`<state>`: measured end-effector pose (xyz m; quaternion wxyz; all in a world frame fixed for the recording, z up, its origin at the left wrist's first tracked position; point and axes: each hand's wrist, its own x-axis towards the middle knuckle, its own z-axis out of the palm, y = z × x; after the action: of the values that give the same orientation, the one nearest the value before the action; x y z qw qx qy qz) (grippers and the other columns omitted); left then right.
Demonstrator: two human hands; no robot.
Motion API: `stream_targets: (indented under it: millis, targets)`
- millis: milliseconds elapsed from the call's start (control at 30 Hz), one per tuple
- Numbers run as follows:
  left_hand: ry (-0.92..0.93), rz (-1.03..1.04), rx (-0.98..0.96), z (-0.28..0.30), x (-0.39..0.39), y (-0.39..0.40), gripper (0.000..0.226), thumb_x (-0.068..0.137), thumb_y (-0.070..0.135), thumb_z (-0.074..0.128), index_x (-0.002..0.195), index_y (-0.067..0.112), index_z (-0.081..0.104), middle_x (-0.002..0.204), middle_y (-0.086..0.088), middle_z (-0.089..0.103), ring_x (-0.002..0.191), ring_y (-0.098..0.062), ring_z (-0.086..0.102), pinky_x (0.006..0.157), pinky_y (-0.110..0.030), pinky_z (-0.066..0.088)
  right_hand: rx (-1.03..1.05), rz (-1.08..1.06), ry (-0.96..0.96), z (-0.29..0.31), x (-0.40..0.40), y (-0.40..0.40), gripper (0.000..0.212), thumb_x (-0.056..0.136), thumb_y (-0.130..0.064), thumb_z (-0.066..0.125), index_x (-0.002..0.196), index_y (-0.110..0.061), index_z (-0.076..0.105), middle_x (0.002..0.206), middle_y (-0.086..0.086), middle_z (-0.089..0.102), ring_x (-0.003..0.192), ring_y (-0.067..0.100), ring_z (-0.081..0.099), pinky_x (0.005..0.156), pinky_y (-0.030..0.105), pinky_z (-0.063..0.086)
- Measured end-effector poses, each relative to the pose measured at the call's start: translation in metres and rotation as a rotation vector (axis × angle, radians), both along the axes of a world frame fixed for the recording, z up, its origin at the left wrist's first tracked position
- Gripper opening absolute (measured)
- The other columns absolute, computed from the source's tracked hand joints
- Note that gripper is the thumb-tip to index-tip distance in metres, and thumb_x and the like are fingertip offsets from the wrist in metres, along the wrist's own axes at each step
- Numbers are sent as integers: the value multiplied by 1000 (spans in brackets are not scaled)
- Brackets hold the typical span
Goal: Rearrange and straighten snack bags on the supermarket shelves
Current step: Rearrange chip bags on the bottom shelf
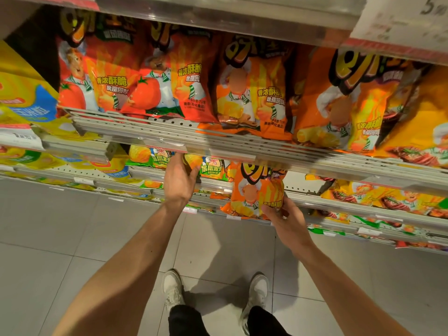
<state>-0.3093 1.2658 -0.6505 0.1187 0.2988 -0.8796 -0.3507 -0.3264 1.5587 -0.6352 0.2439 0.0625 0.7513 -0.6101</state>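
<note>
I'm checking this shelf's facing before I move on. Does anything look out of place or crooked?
Yes. One orange bag in the upper row sags forward over the shelf edge, with a bare gap to its left. Another orange bag is off the shelf, gripped by the right hand.

A row of snack bags (169, 76) stands upright along the upper shelf (218, 139), spanning the frame from left of centre to the right edge, beneath the shelf above (218, 23) at the top of the frame. A price card (400, 15) hangs at upper right. At far left, more bags (21, 98) fill a neighbouring section. Below the upper shelf, lower shelves (339, 202) carry further bags toward the right edge. At centre, the left hand (178, 183) reaches under the upper shelf's front edge, left of the held bag (257, 192), which the right hand (286, 219) grips from below. Two shoes (213, 292) stand on the floor (60, 226) at lower centre, between the forearms.
</note>
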Motion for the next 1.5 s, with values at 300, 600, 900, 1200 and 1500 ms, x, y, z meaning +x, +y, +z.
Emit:
stream_targets:
  millis: [300,600,900,1200,1500]
  targets:
    - [-217,-126,40,2,7,-2,75,92,22,74,155,10,36,144,-16,52,132,-36,49,106,-44,44,20,20,22,-2,-4,3,39,94,-13,70,130,-9,57,101,-10,69,77,-14,67,62,7,51]
    - [17,-64,59,34,35,41,49,94,21,67,140,12,53,132,-12,53,120,-27,55,103,-36,46,124,77,112,9,-16,12,38,94,-30,72,128,-16,64,111,1,75,85,-4,71,65,11,52]
    - [-149,-508,-190,32,7,105,58,100,16,54,156,13,38,165,-13,24,153,-29,21,122,-43,31,86,-2,194,20,-33,75,33,95,-32,70,127,-22,65,105,-13,76,95,-5,68,75,5,47]
    - [-399,-580,-262,3,-14,118,72,103,18,53,164,22,15,171,-1,-12,158,-24,-11,125,-49,25,141,-55,238,0,-59,89,41,98,-43,64,134,-26,57,113,-13,69,96,-7,61,80,19,44]
    - [-370,-596,-265,9,-13,113,73,102,13,53,164,18,14,172,0,-8,158,-23,-4,127,-42,20,256,-74,372,-20,-83,66,31,103,-24,59,123,-2,52,89,-14,60,73,-16,57,62,1,38]
